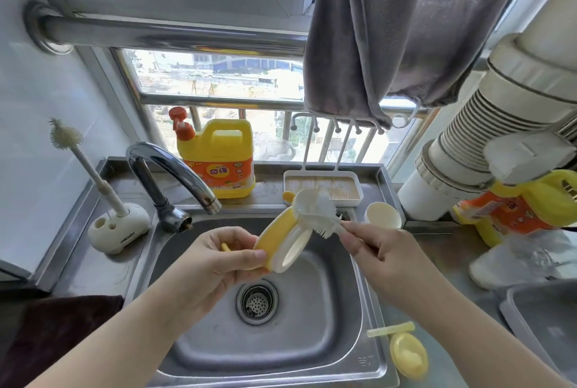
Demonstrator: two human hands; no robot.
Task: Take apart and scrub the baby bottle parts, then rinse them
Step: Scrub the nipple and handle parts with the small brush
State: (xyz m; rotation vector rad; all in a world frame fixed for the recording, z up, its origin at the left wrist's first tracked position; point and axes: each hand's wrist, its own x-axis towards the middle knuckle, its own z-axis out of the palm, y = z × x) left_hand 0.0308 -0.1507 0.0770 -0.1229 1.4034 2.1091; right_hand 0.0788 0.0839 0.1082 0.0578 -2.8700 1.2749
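Note:
Over the steel sink (349,300), my left hand (218,263) grips a yellow and cream bottle collar with handles (282,239), held tilted with its cream ring facing me. My right hand (379,250) pinches the handle of a small white brush (321,216), whose bristles press against the collar's upper edge. A cream bottle cup (383,214) stands on the counter behind my right hand. A yellow cap (408,354) and a pale straw piece (390,329) lie on the sink's front right rim.
The chrome faucet (175,175) arches over the sink's left side. A long bottle brush in a cream stand (117,227) sits at the left. A yellow detergent jug (218,158) and a white drying rack (323,186) stand behind. A grey towel (406,28) hangs above.

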